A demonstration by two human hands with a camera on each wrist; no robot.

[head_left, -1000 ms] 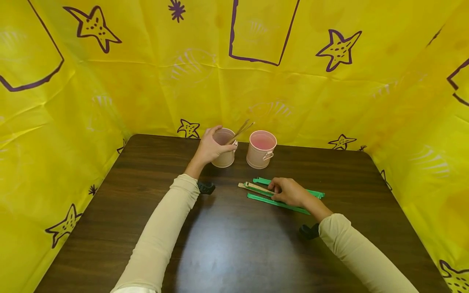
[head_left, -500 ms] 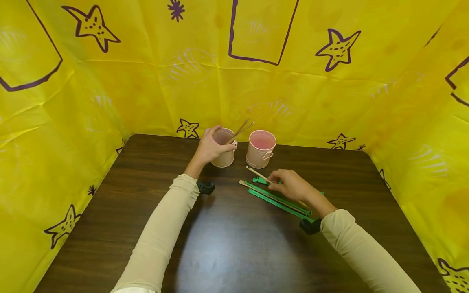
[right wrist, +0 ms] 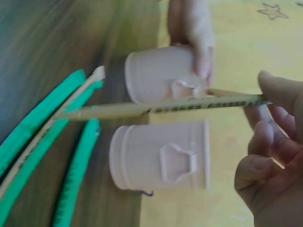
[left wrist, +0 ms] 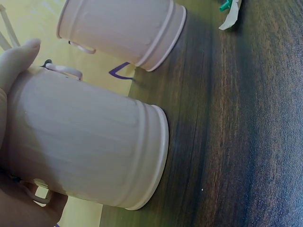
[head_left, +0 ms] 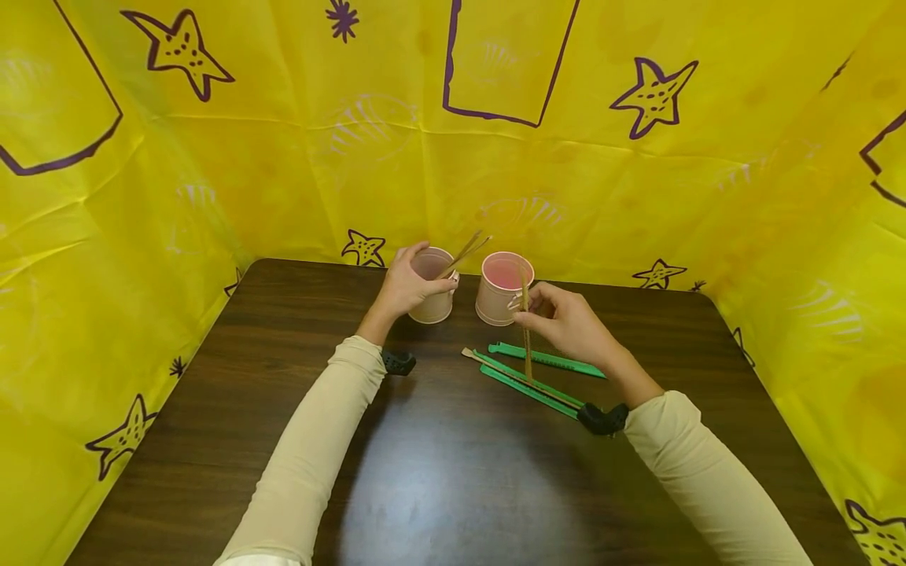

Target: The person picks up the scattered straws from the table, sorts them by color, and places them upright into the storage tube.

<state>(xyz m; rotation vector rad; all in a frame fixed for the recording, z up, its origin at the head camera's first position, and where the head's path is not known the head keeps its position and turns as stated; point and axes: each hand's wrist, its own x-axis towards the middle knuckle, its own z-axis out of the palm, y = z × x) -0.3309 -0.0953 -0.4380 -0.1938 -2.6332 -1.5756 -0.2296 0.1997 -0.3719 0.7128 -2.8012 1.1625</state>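
My left hand [head_left: 403, 289] grips a pale pink bucket [head_left: 433, 310] around its upper side, with the thumb at the rim. Thin tan sticks [head_left: 467, 253] lean out of that bucket. My right hand [head_left: 575, 324] pinches one slim tan paper-wrapped straw [right wrist: 175, 106] near its upper end, printing along its side. It hangs nearly upright before a second pink bucket [head_left: 494, 305], overlapping its rim in the head view. Below, a tan wrapped straw [head_left: 469, 353] lies among green wrapped straws [head_left: 545, 358] on the table.
Both buckets stand near the back edge of the dark wooden table [head_left: 297, 440]. Small handles jut from their sides. A yellow printed sheet [head_left: 396, 173] rises behind and at both sides. Dark wrist devices [head_left: 602, 418] sit under the forearms.
My right hand has picked the tan straw out from among the green ones, raised it toward the right bucket and turned it upright. The remaining straws shifted slightly. My left hand stays put.
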